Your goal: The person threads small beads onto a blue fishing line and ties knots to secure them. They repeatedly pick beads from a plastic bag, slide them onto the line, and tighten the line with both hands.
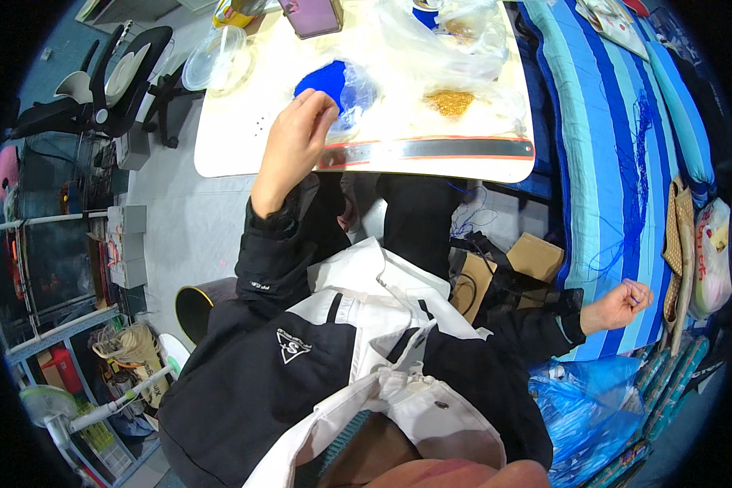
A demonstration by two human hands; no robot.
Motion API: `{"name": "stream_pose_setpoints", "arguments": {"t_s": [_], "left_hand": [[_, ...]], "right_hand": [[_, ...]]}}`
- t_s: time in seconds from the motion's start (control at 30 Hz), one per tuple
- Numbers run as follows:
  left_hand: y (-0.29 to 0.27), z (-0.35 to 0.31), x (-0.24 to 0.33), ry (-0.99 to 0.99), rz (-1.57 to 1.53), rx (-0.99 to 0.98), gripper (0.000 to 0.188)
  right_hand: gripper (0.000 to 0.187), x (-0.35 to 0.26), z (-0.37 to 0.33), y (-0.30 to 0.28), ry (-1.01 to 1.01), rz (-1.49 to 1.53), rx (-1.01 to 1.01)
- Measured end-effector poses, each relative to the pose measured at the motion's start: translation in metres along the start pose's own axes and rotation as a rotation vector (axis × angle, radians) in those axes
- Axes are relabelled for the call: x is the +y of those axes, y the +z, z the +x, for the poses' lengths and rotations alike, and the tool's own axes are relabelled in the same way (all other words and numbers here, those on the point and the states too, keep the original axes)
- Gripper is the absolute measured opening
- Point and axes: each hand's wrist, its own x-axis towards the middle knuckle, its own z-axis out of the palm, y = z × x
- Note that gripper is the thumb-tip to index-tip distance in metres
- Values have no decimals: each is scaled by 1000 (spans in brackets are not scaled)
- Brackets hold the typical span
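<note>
My left hand (297, 134) is over the near part of the white table, its thumb and fingers pinched together at the edge of a heap of bright blue beads or grains (324, 79). Whatever is in the pinch is too small to make out. The blue heap lies on clear plastic. To its right is a small gold heap (449, 103), also on clear plastic. Far out to the right, my right hand (618, 307) hangs over a blue striped bed cover (587, 154), fingers curled closed. Its contents are hidden. Thin blue thread (641, 175) lies loosely tangled on the cover.
A dark ruler (427, 151) lies along the table's near edge. Farther back are a clear plastic tub (214, 61), a purple box (311, 16) and clear plastic bags (443, 41). Cardboard (535, 258) and a blue plastic bag (586, 411) are low on the right. An office chair (122, 77) stands left.
</note>
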Motion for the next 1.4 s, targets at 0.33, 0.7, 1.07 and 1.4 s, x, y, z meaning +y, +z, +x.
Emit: {"name": "stream_pose_setpoints", "arguments": {"t_s": [0.33, 0.7, 1.07, 1.4], "left_hand": [[98, 42, 43, 174, 49, 153, 7], [114, 37, 60, 101, -336, 134, 18], [88, -7, 90, 46, -705, -223, 18], [62, -12, 60, 195, -610, -258, 18]], "right_hand": [[18, 124, -47, 4, 271, -1171, -62], [14, 212, -72, -4, 610, -1593, -103], [28, 252, -82, -10, 869, -1619, -93], [25, 262, -88, -10, 891, -1571, -125]]}}
